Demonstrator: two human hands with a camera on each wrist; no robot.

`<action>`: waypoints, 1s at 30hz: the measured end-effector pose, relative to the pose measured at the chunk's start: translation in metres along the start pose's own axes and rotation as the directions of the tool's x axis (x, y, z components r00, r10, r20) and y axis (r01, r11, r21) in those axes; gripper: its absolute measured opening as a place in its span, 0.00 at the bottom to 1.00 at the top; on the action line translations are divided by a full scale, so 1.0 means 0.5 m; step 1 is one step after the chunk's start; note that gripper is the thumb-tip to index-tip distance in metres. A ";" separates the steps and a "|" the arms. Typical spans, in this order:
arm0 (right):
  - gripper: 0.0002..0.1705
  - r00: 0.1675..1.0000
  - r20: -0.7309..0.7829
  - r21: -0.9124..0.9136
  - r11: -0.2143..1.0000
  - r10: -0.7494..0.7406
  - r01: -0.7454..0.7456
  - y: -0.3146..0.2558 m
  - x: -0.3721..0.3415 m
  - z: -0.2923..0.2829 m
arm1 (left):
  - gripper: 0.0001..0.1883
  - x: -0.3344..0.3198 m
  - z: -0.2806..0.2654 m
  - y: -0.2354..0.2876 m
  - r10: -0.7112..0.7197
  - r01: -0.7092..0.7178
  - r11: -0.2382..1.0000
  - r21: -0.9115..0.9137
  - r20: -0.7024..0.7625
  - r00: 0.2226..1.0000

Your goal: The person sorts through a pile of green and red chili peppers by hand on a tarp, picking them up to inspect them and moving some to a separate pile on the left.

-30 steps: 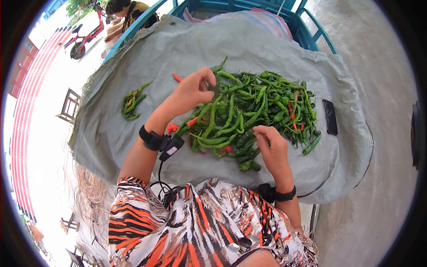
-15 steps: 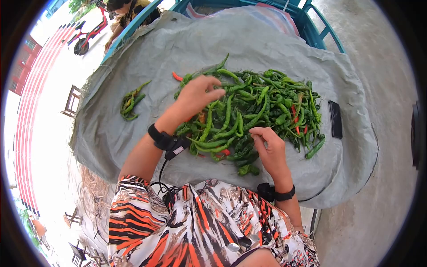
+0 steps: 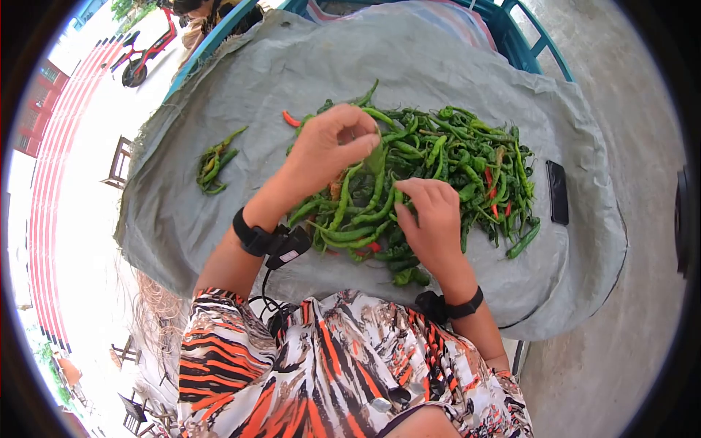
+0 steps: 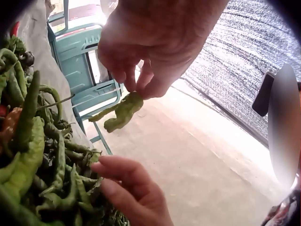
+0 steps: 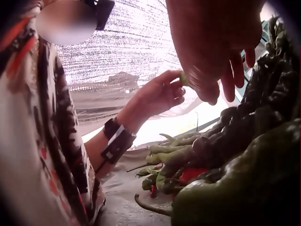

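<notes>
Your left grip (image 4: 150, 49) in the left wrist view pinches a light green pepper (image 4: 124, 112) by its end, beside the pepper pile (image 4: 59, 162); your right grip (image 4: 134, 190), below, has parted fingers and appears unloaded. In the head view, the pile lies on grey cloth (image 3: 241, 241), between a small pepper cluster (image 3: 215, 164) and a black phone (image 3: 557, 191). In the right wrist view, your left fingertips pinch the pepper, partly hidden.
</notes>
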State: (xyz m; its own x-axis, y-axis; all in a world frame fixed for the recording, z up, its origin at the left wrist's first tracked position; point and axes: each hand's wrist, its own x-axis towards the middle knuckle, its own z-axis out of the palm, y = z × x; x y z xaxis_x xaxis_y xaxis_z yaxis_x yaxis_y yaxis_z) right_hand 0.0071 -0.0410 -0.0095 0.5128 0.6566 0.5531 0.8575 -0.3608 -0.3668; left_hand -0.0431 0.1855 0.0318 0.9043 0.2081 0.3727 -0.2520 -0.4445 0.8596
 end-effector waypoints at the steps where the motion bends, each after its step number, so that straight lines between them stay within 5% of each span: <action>1: 0.20 1.000 0.020 -0.026 1.000 -0.013 0.014 -0.001 0.009 0.009 | 0.07 0.006 -0.010 0.001 0.037 -0.035 0.997 0.075 -0.021 0.999; 4: 0.26 0.995 0.097 -0.133 0.991 -0.009 0.022 -0.004 0.024 0.041 | 0.10 0.023 -0.020 -0.009 -0.128 0.143 0.989 0.043 -0.246 0.961; 7: 0.35 0.981 0.182 -0.251 0.968 0.061 -0.014 -0.004 0.031 0.069 | 0.13 0.009 -0.010 -0.056 -0.057 0.142 0.957 0.254 -0.314 0.948; 10: 0.36 0.981 0.178 -0.273 0.962 0.074 -0.023 -0.004 0.037 0.080 | 0.14 -0.018 0.007 -0.073 -0.049 0.041 0.988 0.149 0.056 0.997; 13: 0.36 0.945 0.272 -0.347 0.935 0.179 -0.077 -0.017 0.044 0.063 | 0.16 -0.032 0.028 -0.089 0.000 -0.032 0.975 0.220 0.143 0.990; 17: 0.37 0.977 0.173 -0.256 0.964 0.123 -0.076 -0.004 0.034 0.073 | 0.21 -0.039 0.031 -0.084 0.015 -0.115 0.932 0.344 0.281 0.960; 23: 0.40 0.993 0.016 0.042 0.992 0.121 -0.122 -0.020 0.020 0.022 | 0.27 -0.049 0.050 -0.066 0.276 -0.352 0.862 0.365 0.244 0.930; 26: 0.42 0.988 -0.057 0.183 0.974 0.145 -0.133 -0.020 0.005 0.008 | 0.25 -0.061 0.043 -0.014 0.154 -0.234 0.950 0.208 0.340 0.928; 30: 0.44 0.975 -0.107 0.302 0.941 0.193 -0.153 -0.026 -0.014 0.005 | 0.25 -0.079 0.045 0.030 0.165 -0.236 0.950 0.202 0.318 0.934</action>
State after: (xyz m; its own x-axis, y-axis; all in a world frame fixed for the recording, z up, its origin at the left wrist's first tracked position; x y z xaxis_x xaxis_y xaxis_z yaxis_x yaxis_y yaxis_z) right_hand -0.0077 -0.0393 -0.0106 0.6701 0.5000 0.5486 0.7158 -0.2400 -0.6557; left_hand -0.0749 0.1510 0.0219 0.9125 -0.1561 0.3782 -0.3837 -0.6476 0.6584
